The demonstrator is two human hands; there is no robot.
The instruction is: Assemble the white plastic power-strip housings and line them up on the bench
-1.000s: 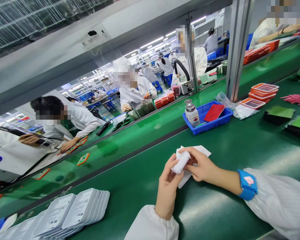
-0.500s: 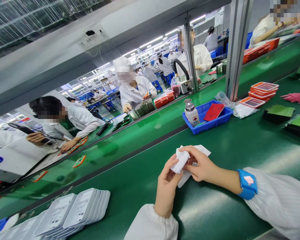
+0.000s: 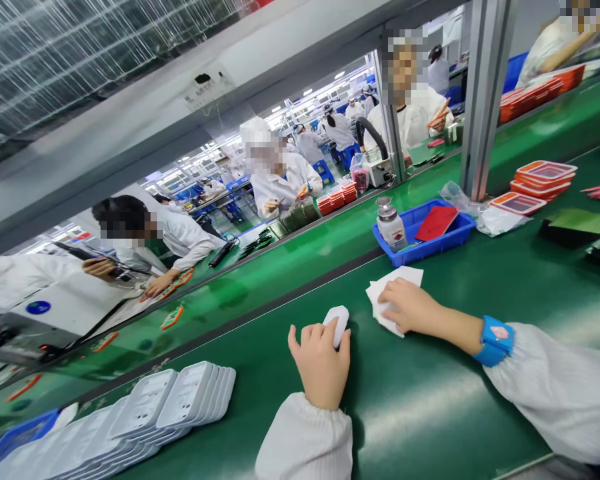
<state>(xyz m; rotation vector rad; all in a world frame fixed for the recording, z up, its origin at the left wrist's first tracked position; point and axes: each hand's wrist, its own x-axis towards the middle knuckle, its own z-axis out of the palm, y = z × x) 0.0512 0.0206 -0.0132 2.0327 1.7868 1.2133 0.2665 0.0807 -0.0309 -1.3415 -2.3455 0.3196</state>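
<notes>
In the head view my left hand (image 3: 321, 363) is just above the green work surface with a small white rounded plastic piece (image 3: 341, 320) between thumb and fingers. The piece's lower part is hidden by the fingers. My right hand (image 3: 413, 307), with a blue band at the wrist, has its fingers curled onto a white wiping cloth (image 3: 407, 273) spread on the surface. The two hands are apart. To the left of my left hand lie overlapping stacks of white plastic casings (image 3: 185, 397).
A blue tray (image 3: 430, 248) holds a white pump bottle (image 3: 390, 227) and a red sheet (image 3: 436, 223). Orange-rimmed parts (image 3: 545, 179) and green-topped stacks (image 3: 577, 223) sit at right. Behind a dark strip runs a green conveyor (image 3: 275, 257); co-workers sit beyond it.
My hands have separated. The left moved slightly left and down with the white plastic piece; the right moved right and up with the cloth, which came off the piece. The view shifted a little.
</notes>
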